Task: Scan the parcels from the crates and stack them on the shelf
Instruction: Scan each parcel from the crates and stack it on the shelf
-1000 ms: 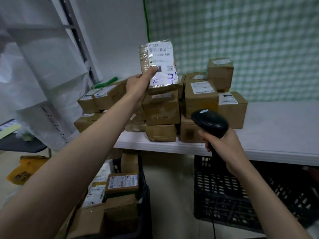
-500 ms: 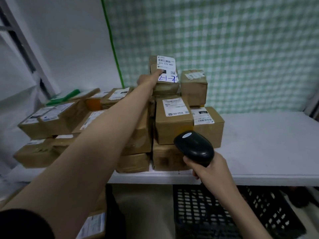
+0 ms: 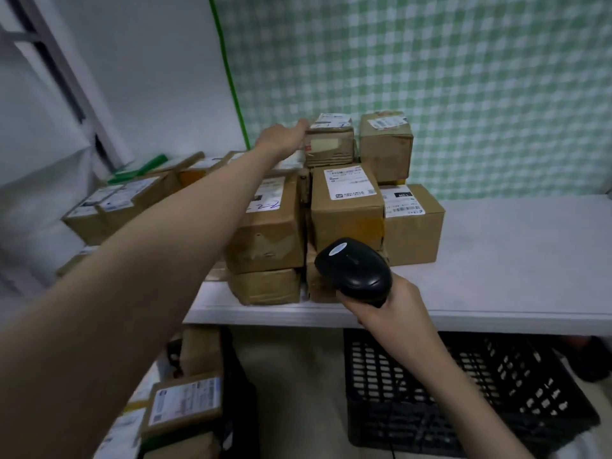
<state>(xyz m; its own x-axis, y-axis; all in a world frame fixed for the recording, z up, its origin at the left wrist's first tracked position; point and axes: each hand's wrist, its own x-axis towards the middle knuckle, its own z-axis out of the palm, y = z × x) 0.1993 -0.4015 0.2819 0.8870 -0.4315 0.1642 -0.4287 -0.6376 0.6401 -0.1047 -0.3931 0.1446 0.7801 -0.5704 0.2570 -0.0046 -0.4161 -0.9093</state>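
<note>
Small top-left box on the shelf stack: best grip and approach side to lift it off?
Pinch the small top box by its front and back faces, coming from above. Its right side sits close to the neighbouring box, and the left hand touches its left edge; the labelled top is clear.

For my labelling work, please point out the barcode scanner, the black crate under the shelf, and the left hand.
barcode scanner (image 3: pixel 353 267): head view, top of its black head.
black crate (image 3: pixel 463 392): head view, its slotted front wall.
left hand (image 3: pixel 281 137): head view, back of the hand.
</note>
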